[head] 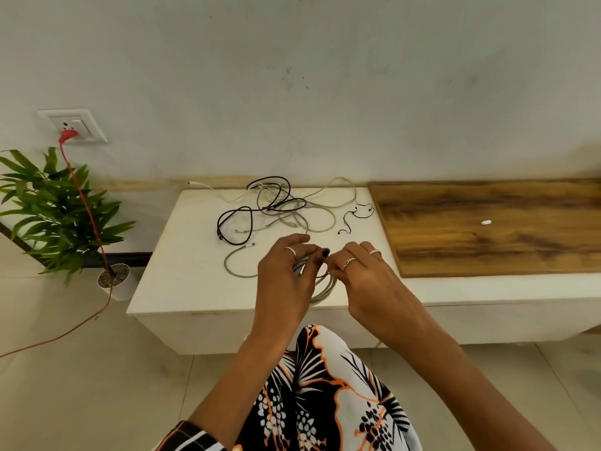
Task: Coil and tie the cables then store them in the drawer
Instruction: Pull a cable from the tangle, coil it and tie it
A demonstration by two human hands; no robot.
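Head view: nearest us, our left hand (286,275) curls round a grey coil (320,284) above the front edge of the white cabinet (182,288), while our right hand (361,271) pinches what looks like a thin black tie at the coil's top. We judge this first cable coiled but not yet tied. Farther back a tangle (276,206) lies loose: one black cable, about three pale ones, hard to count. Two small ties (354,216) lie beside it. Nothing is stored; no drawer is open.
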